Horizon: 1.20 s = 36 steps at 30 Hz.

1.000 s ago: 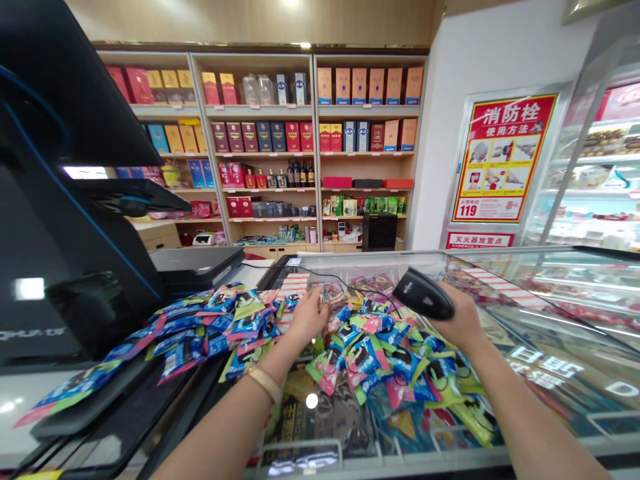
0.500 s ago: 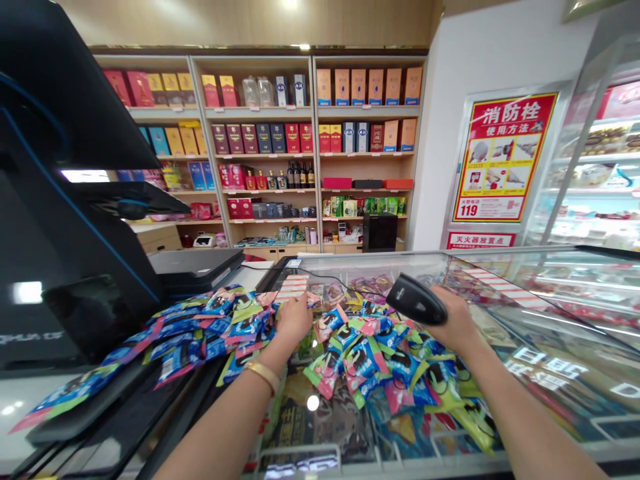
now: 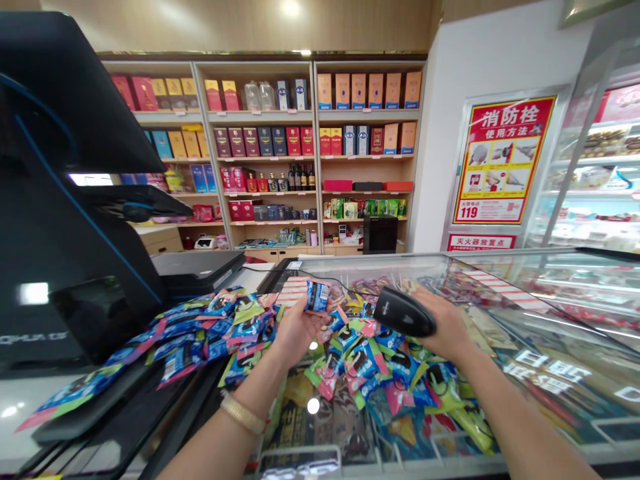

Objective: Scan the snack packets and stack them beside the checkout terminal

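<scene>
Between the thumb and fingers of my left hand (image 3: 296, 331) is a small blue snack packet (image 3: 317, 297), its white barcode patch showing. My right hand (image 3: 445, 323) is wrapped round a black barcode scanner (image 3: 405, 312), whose head points left toward that packet. Under the scanner, a pile of blue, pink and green snack packets (image 3: 370, 363) lies on the glass top of a display freezer (image 3: 295, 427). To the left of my left hand, a second heap of similar packets (image 3: 210, 330) spreads over the black counter equipment.
A dark cash register screen (image 3: 70, 100) stands close on the left. The scanner's thin cable (image 3: 340, 283) runs across the glass. Beyond are shelves of boxed bottles (image 3: 270, 141). A red fire-hydrant poster (image 3: 505, 160) hangs on the wall at right.
My left hand has turned and lifted, bringing the blue packet with its barcode into view. The scanner in my right hand has shifted slightly left and down, closer to the packet.
</scene>
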Available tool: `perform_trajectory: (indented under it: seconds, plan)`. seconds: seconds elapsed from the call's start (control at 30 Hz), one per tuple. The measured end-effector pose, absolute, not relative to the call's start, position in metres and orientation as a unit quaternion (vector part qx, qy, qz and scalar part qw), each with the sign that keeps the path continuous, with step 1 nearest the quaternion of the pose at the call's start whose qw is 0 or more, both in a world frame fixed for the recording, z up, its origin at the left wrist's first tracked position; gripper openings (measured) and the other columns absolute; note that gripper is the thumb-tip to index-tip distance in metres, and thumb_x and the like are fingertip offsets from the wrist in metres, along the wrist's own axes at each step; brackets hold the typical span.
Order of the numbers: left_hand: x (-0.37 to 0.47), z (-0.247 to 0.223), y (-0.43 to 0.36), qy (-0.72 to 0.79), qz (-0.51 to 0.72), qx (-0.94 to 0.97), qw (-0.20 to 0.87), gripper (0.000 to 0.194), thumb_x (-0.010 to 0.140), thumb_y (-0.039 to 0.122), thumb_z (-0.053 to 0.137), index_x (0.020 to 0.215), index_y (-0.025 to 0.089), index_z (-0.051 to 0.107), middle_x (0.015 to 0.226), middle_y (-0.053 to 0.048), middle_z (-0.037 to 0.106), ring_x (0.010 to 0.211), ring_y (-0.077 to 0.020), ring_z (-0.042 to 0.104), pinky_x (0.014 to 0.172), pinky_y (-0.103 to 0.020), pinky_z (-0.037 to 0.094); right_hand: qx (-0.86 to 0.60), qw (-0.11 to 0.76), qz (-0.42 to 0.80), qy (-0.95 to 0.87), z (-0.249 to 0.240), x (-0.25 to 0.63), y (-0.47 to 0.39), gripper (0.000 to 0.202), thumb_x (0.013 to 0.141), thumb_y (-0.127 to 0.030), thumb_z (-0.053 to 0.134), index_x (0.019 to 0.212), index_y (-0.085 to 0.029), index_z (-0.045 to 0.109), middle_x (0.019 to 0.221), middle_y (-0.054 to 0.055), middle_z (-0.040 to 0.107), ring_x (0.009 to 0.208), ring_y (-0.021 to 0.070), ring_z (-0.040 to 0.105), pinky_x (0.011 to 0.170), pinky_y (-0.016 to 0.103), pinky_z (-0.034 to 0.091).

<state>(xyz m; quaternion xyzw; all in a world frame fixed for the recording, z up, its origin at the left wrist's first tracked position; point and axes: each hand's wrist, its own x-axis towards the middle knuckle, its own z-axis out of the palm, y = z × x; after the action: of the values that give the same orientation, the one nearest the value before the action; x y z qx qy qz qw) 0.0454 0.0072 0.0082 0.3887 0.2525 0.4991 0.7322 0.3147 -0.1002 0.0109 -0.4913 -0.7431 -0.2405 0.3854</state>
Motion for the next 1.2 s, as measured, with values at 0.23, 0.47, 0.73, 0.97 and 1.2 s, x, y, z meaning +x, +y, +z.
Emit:
perform_trajectory:
  seconds: [0.23, 0.47, 0.73, 0.97, 1.2]
  plan:
    - [0.052, 0.008, 0.0, 0.231, 0.472, 0.418, 0.741, 0.03, 0.093, 0.03, 0.043, 0.092, 0.011, 0.066, 0.084, -0.011, 0.072, 0.072, -0.0164, 0.069, 0.065, -0.026, 0.056, -0.513, 0.367, -0.214, -0.746, 0.013, 0.309, -0.102, 0.011, 0.068, -0.026, 0.058, 0.077, -0.021, 0.06, 0.075, 0.005, 0.064, 0.07, 0.0206, 0.06, 0.068, 0.031, 0.047]
    - [0.053, 0.006, -0.002, 0.233, 0.474, 0.417, 0.74, 0.026, 0.091, 0.03, 0.046, 0.094, 0.012, 0.065, 0.091, -0.012, 0.071, 0.078, -0.0169, 0.068, 0.068, -0.026, 0.056, -0.513, 0.357, -0.221, -0.749, 0.014, 0.308, -0.102, 0.009, 0.069, -0.027, 0.056, 0.074, -0.02, 0.059, 0.075, 0.006, 0.064, 0.07, 0.0212, 0.061, 0.068, 0.032, 0.048]
    - [0.058, -0.015, 0.009, 0.269, 0.527, 0.615, 0.52, 0.044, 0.08, 0.042, 0.061, 0.117, 0.017, 0.061, 0.116, -0.009, 0.066, 0.103, -0.0235, 0.063, 0.087, -0.035, 0.052, -0.501, 0.389, -0.273, -0.723, 0.0, 0.323, -0.095, 0.037, 0.07, -0.032, 0.057, 0.104, -0.018, 0.064, 0.092, 0.01, 0.071, 0.086, 0.0265, 0.066, 0.076, 0.036, 0.051]
    - [0.071, -0.033, 0.001, 0.287, 0.417, 0.834, 0.219, 0.036, 0.085, 0.025, 0.053, 0.119, 0.02, 0.063, 0.123, -0.01, 0.064, 0.116, -0.0235, 0.057, 0.105, -0.04, 0.04, -0.498, 0.39, -0.276, -0.724, -0.005, 0.335, -0.092, 0.031, 0.072, -0.031, 0.057, 0.099, -0.019, 0.065, 0.091, 0.009, 0.07, 0.087, 0.0273, 0.067, 0.075, 0.037, 0.053]
    - [0.056, -0.01, 0.004, 0.32, 0.438, 0.833, 0.108, 0.039, 0.086, 0.023, 0.048, 0.122, 0.02, 0.06, 0.121, -0.01, 0.063, 0.113, -0.0221, 0.057, 0.1, -0.038, 0.044, -0.502, 0.401, -0.277, -0.715, -0.005, 0.335, -0.092, 0.025, 0.073, -0.03, 0.058, 0.095, -0.02, 0.065, 0.088, 0.008, 0.07, 0.081, 0.0248, 0.067, 0.071, 0.034, 0.053]
